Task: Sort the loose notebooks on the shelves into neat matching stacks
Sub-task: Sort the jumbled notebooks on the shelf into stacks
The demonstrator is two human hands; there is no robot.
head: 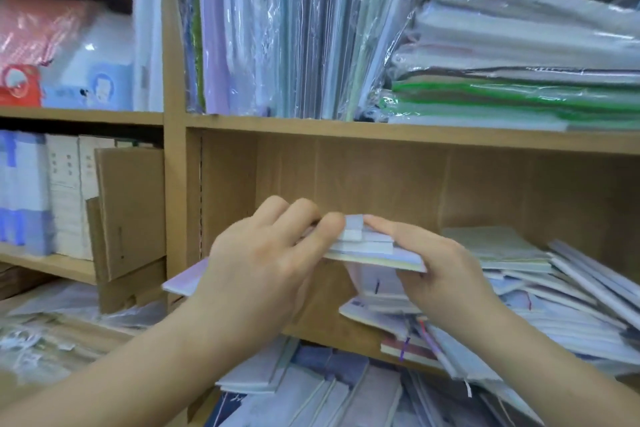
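Both hands hold a small stack of pale notebooks (367,248) in mid-air before the middle shelf opening. My left hand (263,263) grips the stack's left end, its fingers curled over the top. My right hand (440,263) grips the right end, with the index finger lying along the top and the thumb under the stack. A lilac notebook (185,279) juts out left below my left hand. A loose heap of notebooks (540,291) lies on the middle shelf to the right, with some hanging over its front edge.
More loose notebooks (311,392) lie on the shelf below. Upright plastic-wrapped packs (277,28) and flat wrapped stacks (519,80) fill the upper shelf. The wooden shelf divider (175,184) stands at left, with a cardboard box (128,211) and white books beyond it.
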